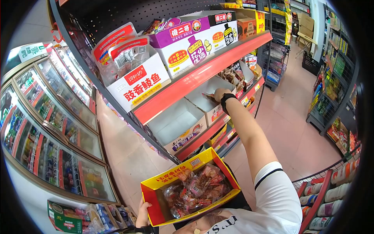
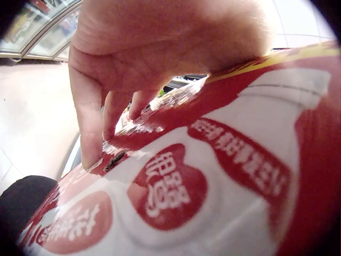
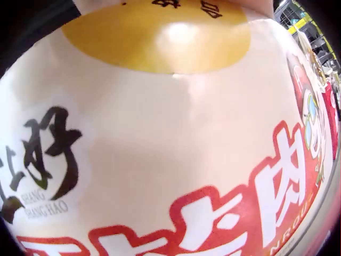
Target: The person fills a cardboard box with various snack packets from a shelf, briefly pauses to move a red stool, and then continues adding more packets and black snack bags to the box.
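My left hand [image 1: 143,213] holds a yellow and red carton [image 1: 147,195] at its left end, thumb at the wall. The left wrist view shows the fingers [image 2: 88,128] bent against the carton's printed red outside. Several small clear-wrapped snack packets [image 1: 194,187] lie heaped in the carton. My right hand [image 1: 223,94] reaches over the front of a white display box [image 1: 216,113] on the lower shelf. Beside its fingers, inside that box, shows a reddish-brown snack packet [image 1: 209,96]; I cannot tell whether the hidden fingers grip it. The box's printed front [image 3: 160,149] fills the right wrist view.
Left of the display box stands another white box [image 1: 171,121], its bare inside showing. Above, a red-edged shelf [image 1: 202,76] carries snack boxes and overhangs the reaching arm. Filled boxes [image 1: 235,76] stand to the right. Glass-door coolers [image 1: 58,128] line the left side.
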Available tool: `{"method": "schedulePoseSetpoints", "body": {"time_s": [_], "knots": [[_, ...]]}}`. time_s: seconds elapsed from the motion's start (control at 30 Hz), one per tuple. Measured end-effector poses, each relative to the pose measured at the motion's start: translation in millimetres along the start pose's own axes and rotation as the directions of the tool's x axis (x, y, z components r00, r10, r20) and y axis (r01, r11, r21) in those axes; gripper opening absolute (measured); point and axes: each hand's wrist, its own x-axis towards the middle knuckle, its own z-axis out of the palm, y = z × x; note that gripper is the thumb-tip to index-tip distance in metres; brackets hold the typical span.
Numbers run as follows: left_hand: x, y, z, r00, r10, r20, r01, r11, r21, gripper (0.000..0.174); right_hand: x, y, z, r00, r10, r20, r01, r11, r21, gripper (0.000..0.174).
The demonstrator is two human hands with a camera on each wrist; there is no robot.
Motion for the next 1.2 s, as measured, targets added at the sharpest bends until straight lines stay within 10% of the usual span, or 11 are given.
{"method": "schedulePoseSetpoints", "body": {"time_s": [0.23,0.63,0.77,0.87,1.2], "knots": [[-2.8,2.1,2.2,1.0,-0.014,-0.024,0.014,1.0,0.009,0.053,14.1,0.2,9.4,0.956,-0.17,0.24,0.205,0.97,-0.129,0.029],[-7.2,9.8,11.4,1.0,0.011,-0.02,-0.011,1.0,0.024,0.054,-11.2,-8.5,-6.8,0.986,-0.09,-0.142,0.087,0.996,-0.031,0.02],[-7.5,9.3,13.4,0.999,0.043,0.002,-0.043,0.999,0.013,0.056,-17.0,0.4,1.7,0.835,-0.115,-0.538,0.133,0.991,-0.005,0.016],[-8.8,8.7,11.9,0.999,0.047,0.003,-0.047,0.999,0.024,0.057,-46.3,-3.1,-16.6,0.544,-0.041,-0.838,0.466,0.846,0.261,0.015],[-3.6,6.4,4.6,0.998,0.031,0.048,-0.034,0.998,0.061,0.056,-228.2,9.7,-19.2,0.727,-0.286,-0.625,0.641,0.609,0.467,0.018]]}}
